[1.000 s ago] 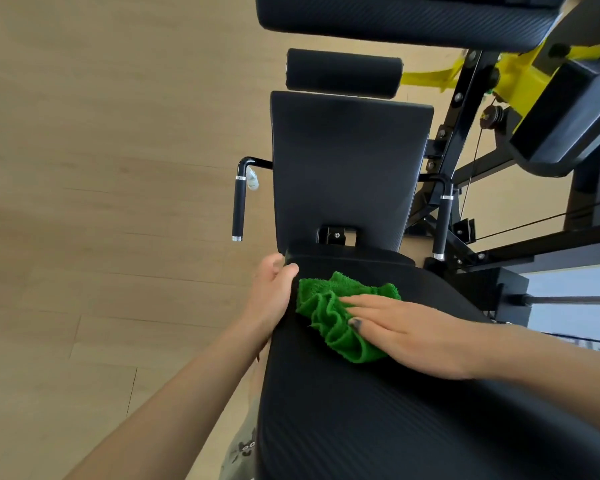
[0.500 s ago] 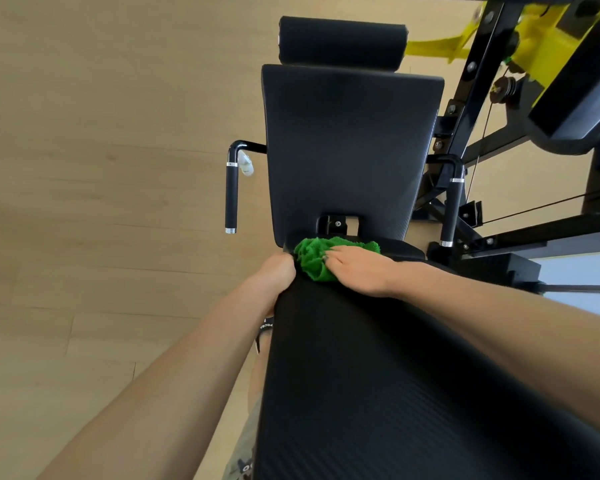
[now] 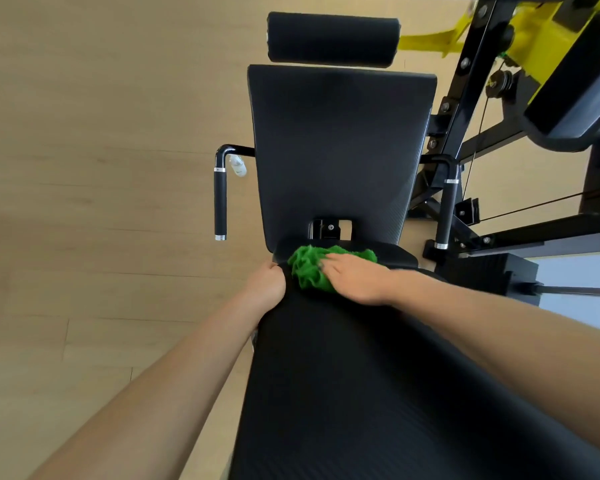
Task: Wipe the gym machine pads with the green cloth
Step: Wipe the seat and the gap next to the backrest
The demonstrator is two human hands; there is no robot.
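A long black pad point(image 3: 378, 393) runs from the bottom of the view up to a second, flat black pad point(image 3: 340, 147). The bunched green cloth point(image 3: 309, 268) lies at the far end of the near pad, just below the seam between the two. My right hand point(image 3: 355, 280) presses flat on the cloth, fingers pointing left. My left hand point(image 3: 265, 287) grips the near pad's left edge beside the cloth. A black roller pad point(image 3: 331, 38) sits beyond the flat pad.
Black handles stand on each side of the flat pad, one at left point(image 3: 220, 199) and one at right point(image 3: 445, 209). The black and yellow machine frame point(image 3: 534, 39) with a cable and another pad point(image 3: 575, 98) fills the right. Wooden floor point(image 3: 101, 168) spreads to the left.
My right hand pushed the cloth from the middle of the near pad up to its far end, then shifted slightly back. My left hand kept its grip on the edge.
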